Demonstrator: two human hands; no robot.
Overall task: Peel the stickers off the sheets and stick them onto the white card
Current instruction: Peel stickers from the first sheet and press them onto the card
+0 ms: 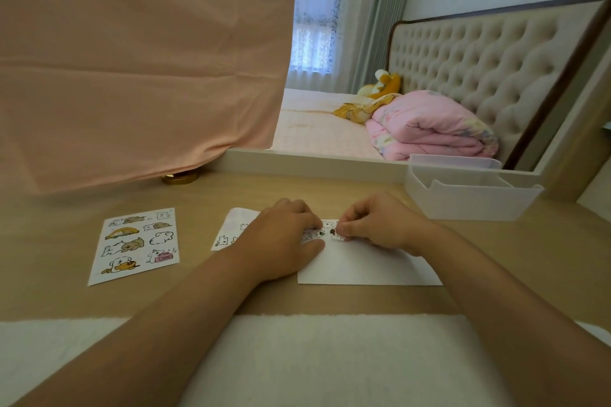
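A person sits at a pale wooden tabletop, both bare forearms reaching away from the camera.

The left hand lies flat with fairly straight fingers, pressing down on a sticker sheet of small outlined cartoon animals at the centre. The right hand is just to its right, fingers curled, with thumb and forefinger tips pinched together on what appears to be a small sticker. It is tiny and partly hidden, so its design is unclear. The two hands are close but not touching.

The white card lies on the tabletop at near right-centre, under the right wrist, its far edge meeting the pressed sheet. It is hard to say whether the little figures by the fingertips sit on the card or on the sheet.

A second sticker sheet, with brown and white cartoon dogs, lies well apart to the left.

At far right stands a white plastic organiser. A peach cloth hangs at far left above a gold round base. Beyond are a bed with a folded pink quilt and a tufted headboard. A white fluffy fabric covers the near edge.
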